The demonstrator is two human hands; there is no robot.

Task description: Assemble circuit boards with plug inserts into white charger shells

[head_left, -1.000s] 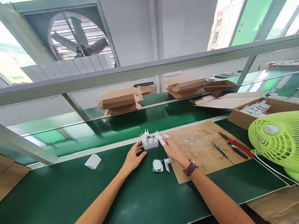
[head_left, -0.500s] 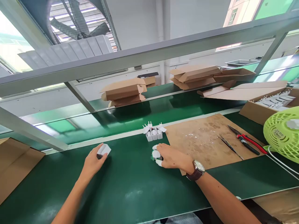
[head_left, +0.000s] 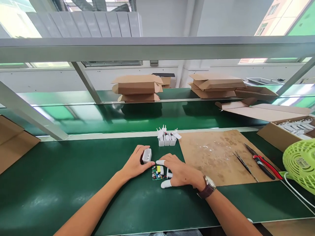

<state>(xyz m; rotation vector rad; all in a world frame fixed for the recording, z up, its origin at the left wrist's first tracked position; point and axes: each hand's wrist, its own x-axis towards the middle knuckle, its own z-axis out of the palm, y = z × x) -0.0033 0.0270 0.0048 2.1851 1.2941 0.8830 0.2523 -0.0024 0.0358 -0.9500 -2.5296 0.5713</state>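
My left hand [head_left: 136,164] is closed round a white plastic charger housing [head_left: 147,156], its slotted face turned towards me. Just right of it, a small green circuit board [head_left: 157,172] with a yellow component lies on the green bench. My right hand [head_left: 178,172] is over the board's right side, thumb and fingers spread; white finger cots cover the thumb and a fingertip. Between them shows a white plastic piece [head_left: 169,174] beside the board; whether the fingers touch it is unclear. Behind stand several white housings [head_left: 167,140] with pronged plug pieces on top.
A stained cardboard sheet [head_left: 211,154] on the right bears tweezers [head_left: 245,166] and red-black pliers [head_left: 263,164]. Beyond are a green fan [head_left: 300,164] and an open carton [head_left: 278,134] of white parts. Another carton [head_left: 14,141] stands left. A metal rail [head_left: 157,49] crosses above.
My left hand has carried the housing right, close to my right hand. The circuit board, earlier in my right fingers, now lies on the bench with those fingers spread. The view has levelled.
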